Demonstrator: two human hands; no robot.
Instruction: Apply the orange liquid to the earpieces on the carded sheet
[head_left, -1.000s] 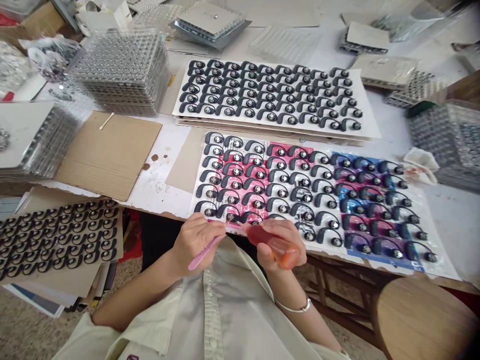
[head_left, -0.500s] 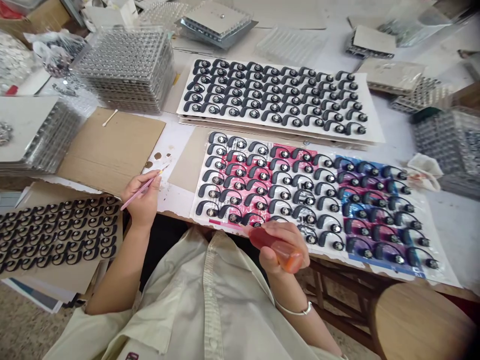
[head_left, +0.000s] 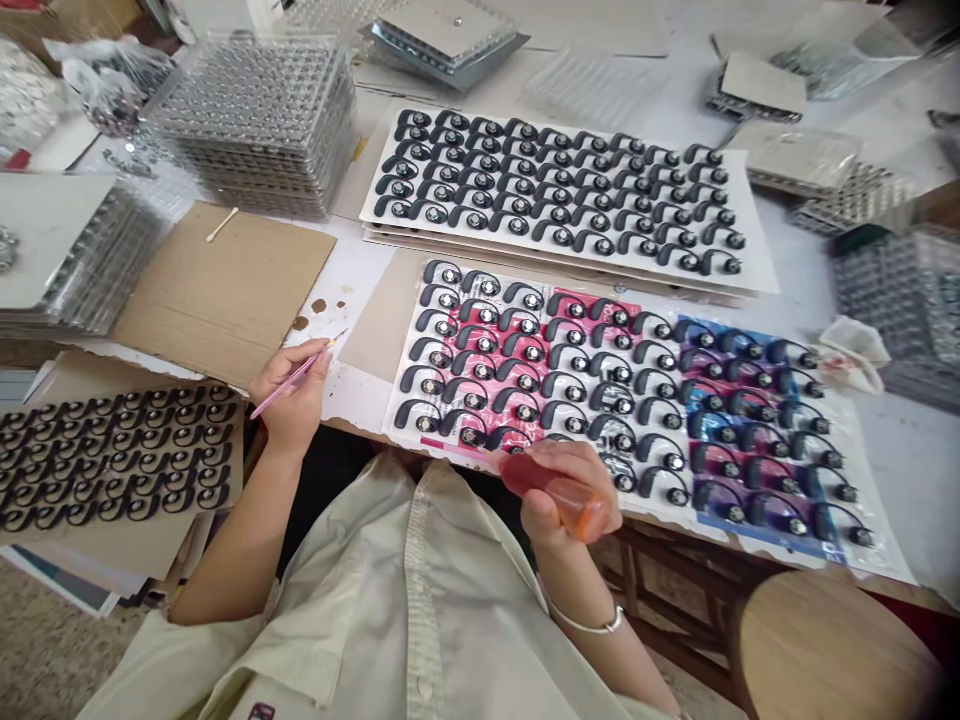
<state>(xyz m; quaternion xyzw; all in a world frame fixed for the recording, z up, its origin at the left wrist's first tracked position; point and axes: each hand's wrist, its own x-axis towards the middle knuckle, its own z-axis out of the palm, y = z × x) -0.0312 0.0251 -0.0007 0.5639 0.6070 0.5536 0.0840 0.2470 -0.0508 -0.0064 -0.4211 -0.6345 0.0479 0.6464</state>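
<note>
My left hand [head_left: 294, 398] is closed around a thin pink stick with a fine pointed tip, like a small brush [head_left: 289, 388], beside the cardboard sheet. Held in my right hand [head_left: 574, 488] is a translucent red-orange squeeze bottle [head_left: 551, 492], its nozzle aimed left at the near edge of a plastic-covered sheet [head_left: 409, 425]. Rows of black hook-shaped pieces with round silvery studs, such as this hook-shaped piece [head_left: 420, 415], lie on that sheet. The bottle's tip is close to the front row; whether it touches a piece I cannot tell.
Behind stands a stacked board [head_left: 757, 270] bearing more black pieces, and another filled board [head_left: 232, 470] lies lower left. A cotton swab [head_left: 222, 225] rests on brown cardboard [head_left: 225, 290]. Clear tray stacks [head_left: 255, 110] stand at back left. A round wooden stool [head_left: 825, 640] is at lower right.
The view has shifted slightly. Both hands keep nearly the same pose and the same hold on the pink stick and the bottle.
</note>
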